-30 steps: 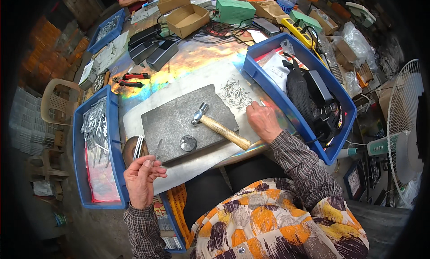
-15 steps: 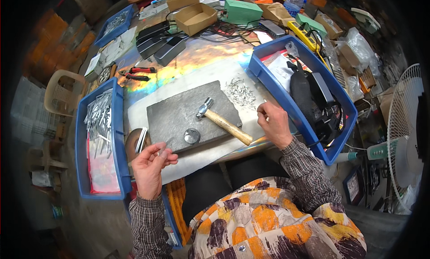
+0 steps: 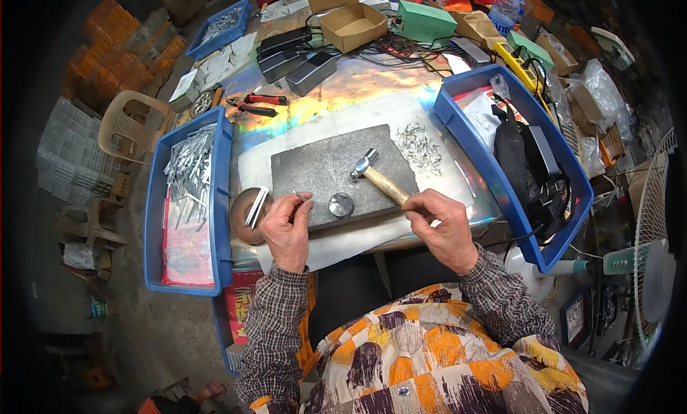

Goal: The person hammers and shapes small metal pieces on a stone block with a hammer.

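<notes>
My left hand [image 3: 288, 231] is closed in a pinch over the near left edge of a dark stone slab [image 3: 325, 155], with a small metal piece [image 3: 303, 196] between thumb and forefinger. My right hand [image 3: 445, 224] is closed at the end of the wooden handle of a hammer [image 3: 383, 185], covering that end. The hammer's steel head rests on the slab. Nearer me on the slab sits a round metal block [image 3: 341, 205]. Beside my left hand, several silvery strips [image 3: 257, 208] lie across a brown round thing [image 3: 243, 217].
Small metal bits [image 3: 420, 148] and a thin pale rod [image 3: 465, 178] lie right of the slab. Blue bins flank the work: one of metal strips [image 3: 223, 199], one of black gear [image 3: 458, 128]. Red-handled pliers [image 3: 257, 105], boxes [image 3: 354, 27] and cables lie farther back. A fan [image 3: 651, 221] stands right.
My right hand has let go of a thin pale rod and come down onto the hammer handle. My left hand has moved in to the slab's edge. The whole view has shifted.
</notes>
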### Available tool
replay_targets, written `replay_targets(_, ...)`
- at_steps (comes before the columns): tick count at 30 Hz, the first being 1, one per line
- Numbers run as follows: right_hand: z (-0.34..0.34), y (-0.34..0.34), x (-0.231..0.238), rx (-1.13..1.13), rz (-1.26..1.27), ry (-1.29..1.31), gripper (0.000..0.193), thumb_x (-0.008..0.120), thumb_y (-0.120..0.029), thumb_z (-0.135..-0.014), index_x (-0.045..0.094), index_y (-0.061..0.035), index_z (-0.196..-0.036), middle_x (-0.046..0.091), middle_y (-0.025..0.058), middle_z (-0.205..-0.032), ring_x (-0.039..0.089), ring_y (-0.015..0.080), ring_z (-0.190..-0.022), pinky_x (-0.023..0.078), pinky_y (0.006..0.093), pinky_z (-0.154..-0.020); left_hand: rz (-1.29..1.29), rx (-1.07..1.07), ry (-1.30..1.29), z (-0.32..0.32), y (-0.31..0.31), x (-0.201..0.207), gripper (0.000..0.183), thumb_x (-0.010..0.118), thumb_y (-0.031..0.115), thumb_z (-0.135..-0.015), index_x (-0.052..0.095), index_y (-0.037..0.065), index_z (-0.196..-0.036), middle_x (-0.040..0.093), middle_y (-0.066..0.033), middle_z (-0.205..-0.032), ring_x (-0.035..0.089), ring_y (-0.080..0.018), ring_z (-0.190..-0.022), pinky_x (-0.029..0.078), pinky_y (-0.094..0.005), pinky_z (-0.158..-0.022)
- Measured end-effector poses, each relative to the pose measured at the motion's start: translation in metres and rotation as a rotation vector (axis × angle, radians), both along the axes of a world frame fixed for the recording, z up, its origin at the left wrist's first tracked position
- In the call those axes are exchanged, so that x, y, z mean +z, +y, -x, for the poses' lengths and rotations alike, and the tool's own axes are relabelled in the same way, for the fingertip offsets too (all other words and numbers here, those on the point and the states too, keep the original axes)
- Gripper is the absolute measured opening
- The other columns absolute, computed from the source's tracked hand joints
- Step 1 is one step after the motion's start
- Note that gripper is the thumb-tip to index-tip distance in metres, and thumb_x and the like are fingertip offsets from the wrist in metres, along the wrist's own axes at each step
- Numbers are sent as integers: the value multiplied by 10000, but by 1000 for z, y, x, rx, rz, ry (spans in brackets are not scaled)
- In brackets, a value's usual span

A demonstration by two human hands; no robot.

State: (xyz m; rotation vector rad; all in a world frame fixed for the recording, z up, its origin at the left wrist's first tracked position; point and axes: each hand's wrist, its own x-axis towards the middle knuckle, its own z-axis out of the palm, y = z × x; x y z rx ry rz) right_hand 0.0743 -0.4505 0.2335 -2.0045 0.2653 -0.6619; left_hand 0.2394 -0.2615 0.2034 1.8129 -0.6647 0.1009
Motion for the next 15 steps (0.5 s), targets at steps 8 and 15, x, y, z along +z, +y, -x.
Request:
replay_targets(8,-10,19,0,144,-57,-44,130,581,45,-776,626,5,-892,617,92,-804,595,168,-661,467,262,-583,319,-118,435,20,-3,10,94,597,20,-869,609,-55,-924,649,-113,-848,627,-139,-709,546,-252,-621)
replay_targets(15,-15,38,-1,225,-184,-90,155,574,56,-778,597,9,-924,612,92,-815,602,161,-681,464,261,-574,547,-269,863,56,-6,23,123,571,77,-900,574,-17,-979,639,-129,-888,660,-200,-762,575,-300,-616)
